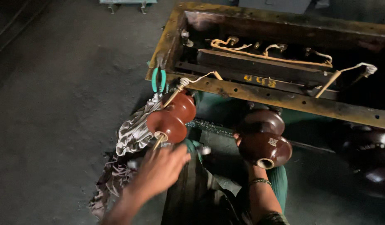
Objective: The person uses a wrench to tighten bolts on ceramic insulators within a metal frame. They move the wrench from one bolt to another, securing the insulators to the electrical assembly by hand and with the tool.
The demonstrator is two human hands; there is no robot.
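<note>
Insulators of brown glazed ceramic hung along the side of a rusty open tank (280,98). The left hand (163,166) hovered just below the left insulator (172,118), fingers spread and loose, gripping nothing; its fingertips were near the pale lead (158,142) that stuck out of the insulator's lower end. The right hand (242,143) was mostly hidden behind the middle insulator (265,139), pressed against its left side, so I could not tell how firmly it held. A bangle (260,181) circled that wrist. Green-handled pliers (158,79) hung on the tank's rim above the left insulator. Crumpled cloth (134,131) lay on the floor (55,104) beside it. Pale wires (267,52) ran inside the tank.
</note>
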